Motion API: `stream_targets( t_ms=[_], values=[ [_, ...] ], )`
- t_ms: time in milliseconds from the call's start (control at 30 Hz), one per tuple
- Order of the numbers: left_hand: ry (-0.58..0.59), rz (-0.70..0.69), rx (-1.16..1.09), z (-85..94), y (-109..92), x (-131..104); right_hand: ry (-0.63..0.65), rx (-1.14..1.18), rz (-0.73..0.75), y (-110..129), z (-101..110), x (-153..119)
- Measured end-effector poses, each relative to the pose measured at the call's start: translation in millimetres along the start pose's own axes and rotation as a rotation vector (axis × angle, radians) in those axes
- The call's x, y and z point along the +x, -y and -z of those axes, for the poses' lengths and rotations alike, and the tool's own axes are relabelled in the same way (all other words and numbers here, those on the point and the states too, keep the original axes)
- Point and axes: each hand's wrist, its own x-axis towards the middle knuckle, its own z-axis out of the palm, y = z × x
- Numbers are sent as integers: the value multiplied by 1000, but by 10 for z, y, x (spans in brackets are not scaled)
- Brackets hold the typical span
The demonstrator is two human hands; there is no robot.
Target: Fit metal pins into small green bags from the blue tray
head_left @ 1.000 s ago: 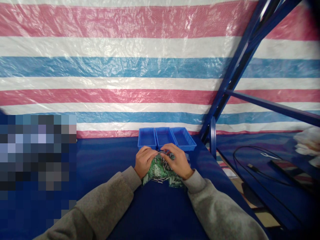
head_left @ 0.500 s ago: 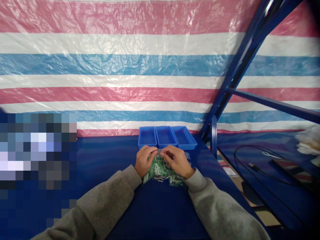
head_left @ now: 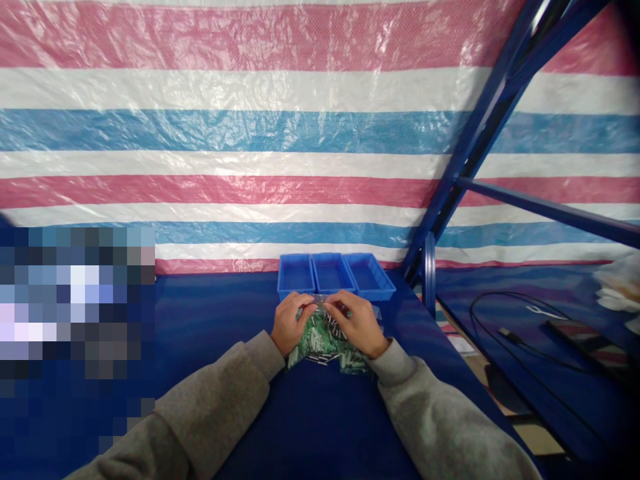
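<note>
My left hand [head_left: 291, 323] and my right hand [head_left: 357, 323] are close together over the table, fingertips pinched and nearly meeting. Between them shows the edge of a clear plastic bag [head_left: 321, 299], which both hands grip. Below the fingers lies a pile of small pale-green plugs [head_left: 317, 343], some apparently in clear bags, with thin metal screws [head_left: 320, 361] along its front. Darker screws [head_left: 334, 323] show beside my right fingers. What is loose and what is bagged I cannot fully make out.
Three blue plastic trays [head_left: 334, 275] stand side by side just behind my hands. A blue metal frame [head_left: 445, 187] rises at the right. Beyond it, a black cable [head_left: 510, 335] lies on another dark surface. A striped plastic sheet [head_left: 250, 133] hangs behind the blue table [head_left: 215, 313].
My two hands keep their pinch on the bag and have hardly moved; the fingertips shift slightly. The whole view moves a few pixels.
</note>
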Motion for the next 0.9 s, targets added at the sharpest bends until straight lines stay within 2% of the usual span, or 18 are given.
stream_targets(
  t_ms=[267, 500, 633, 767, 900],
  values=[
    [25, 20, -48, 22, -39, 34, -15, -4, -12, -18, 19, 3],
    [148, 26, -95, 52, -86, 104, -48, 15, -61, -56, 113, 90],
    [175, 0, -147, 79, -118, 147, -67, 73, -85, -13, 159, 177],
    [101, 39, -129, 77, -110, 154, -70, 70, -28, 45, 180, 261],
    [5, 150, -91, 58, -84, 148, -28, 93, 40, 80, 185, 292]
  ],
)
